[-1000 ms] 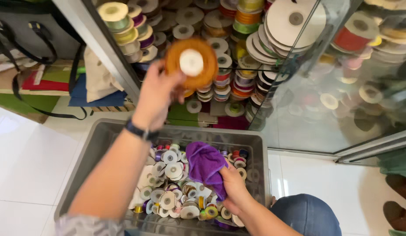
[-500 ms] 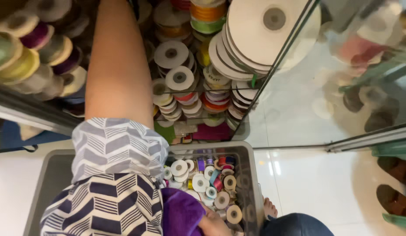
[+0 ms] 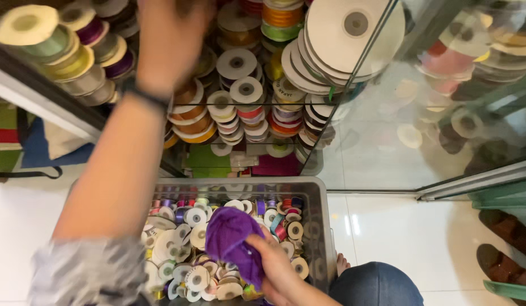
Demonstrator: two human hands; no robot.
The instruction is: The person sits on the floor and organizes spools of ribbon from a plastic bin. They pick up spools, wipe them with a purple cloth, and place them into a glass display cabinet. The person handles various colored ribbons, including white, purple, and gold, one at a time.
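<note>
Ribbon spools [image 3: 240, 85] crowd the open glass cabinet [image 3: 353, 96] at the far side, leaving little room between stacks. The grey bin [image 3: 316, 195] below is packed with small spools [image 3: 183, 249]; bare white floor [image 3: 410, 238] lies open to its right.

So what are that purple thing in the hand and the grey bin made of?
The purple cloth, held in the right hand, looks like soft knitted or woven fabric: matte, crumpled folds. The grey bin seems to be semi-clear plastic: smooth, slightly glossy walls and rounded rim.
</note>
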